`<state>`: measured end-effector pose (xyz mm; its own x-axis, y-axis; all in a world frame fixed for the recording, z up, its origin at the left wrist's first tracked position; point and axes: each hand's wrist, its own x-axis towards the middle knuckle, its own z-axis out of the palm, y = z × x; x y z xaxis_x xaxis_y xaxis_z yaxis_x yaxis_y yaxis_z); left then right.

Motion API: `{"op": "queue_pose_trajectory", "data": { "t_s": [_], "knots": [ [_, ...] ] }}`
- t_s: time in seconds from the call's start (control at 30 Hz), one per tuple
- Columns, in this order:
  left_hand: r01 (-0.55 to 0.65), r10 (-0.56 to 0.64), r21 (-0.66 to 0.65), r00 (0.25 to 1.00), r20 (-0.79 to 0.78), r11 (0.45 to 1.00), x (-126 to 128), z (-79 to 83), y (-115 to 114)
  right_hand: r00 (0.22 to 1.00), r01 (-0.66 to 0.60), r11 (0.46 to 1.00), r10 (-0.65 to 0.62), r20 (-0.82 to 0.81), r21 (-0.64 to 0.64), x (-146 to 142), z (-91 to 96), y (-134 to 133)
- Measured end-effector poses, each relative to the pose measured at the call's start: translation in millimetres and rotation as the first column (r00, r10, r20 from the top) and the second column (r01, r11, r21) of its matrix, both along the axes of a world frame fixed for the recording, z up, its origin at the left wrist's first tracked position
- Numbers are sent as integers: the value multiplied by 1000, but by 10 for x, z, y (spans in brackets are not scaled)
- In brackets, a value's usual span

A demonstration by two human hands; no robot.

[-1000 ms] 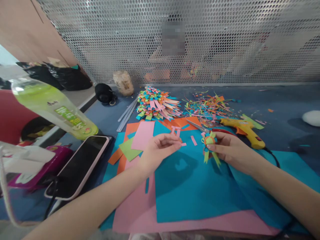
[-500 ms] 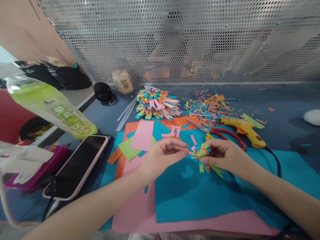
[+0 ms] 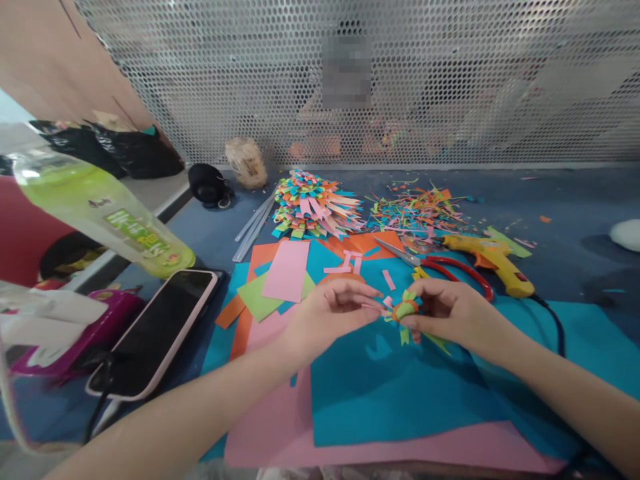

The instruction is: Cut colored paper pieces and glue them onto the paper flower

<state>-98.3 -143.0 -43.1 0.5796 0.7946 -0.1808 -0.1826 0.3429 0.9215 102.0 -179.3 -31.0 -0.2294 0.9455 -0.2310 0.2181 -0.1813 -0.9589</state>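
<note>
My right hand (image 3: 445, 313) pinches a small paper ball (image 3: 403, 311) with an orange and green core and green strips sticking out of it. My left hand (image 3: 327, 313) has its fingers pinched on a thin pink paper strip (image 3: 384, 303) that touches the ball's left side. Both hands hover just above a blue paper sheet (image 3: 400, 393) that lies over a pink sheet (image 3: 280, 427).
Red-handled scissors (image 3: 440, 267) and a yellow glue gun (image 3: 493, 261) lie behind my right hand. A finished multicoloured paper ball (image 3: 310, 210) and a heap of paper scraps (image 3: 415, 210) sit further back. A phone (image 3: 155, 330) and a green bottle (image 3: 100, 213) are on the left.
My right hand brought the paper ball leftward and down. My left hand moved right, and its pink strip now meets the ball.
</note>
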Motion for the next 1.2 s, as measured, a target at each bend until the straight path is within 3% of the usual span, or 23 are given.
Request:
{"op": "queue_pose_trajectory", "data": {
  "t_s": [0.37,0.77,1.2],
  "knots": [
    [13,-13,-18,1000,15,1000,-8,-77,-4,1000,-5,1000,5,-4,21,7,-16,-21],
    [45,-44,20,999,-28,999,-5,66,-39,1000,13,999,-14,22,35,17,-3,-32],
    [64,-60,82,997,-50,995,-11,75,-39,1000,-5,999,4,25,42,32,-32,-40]
  ]
}}
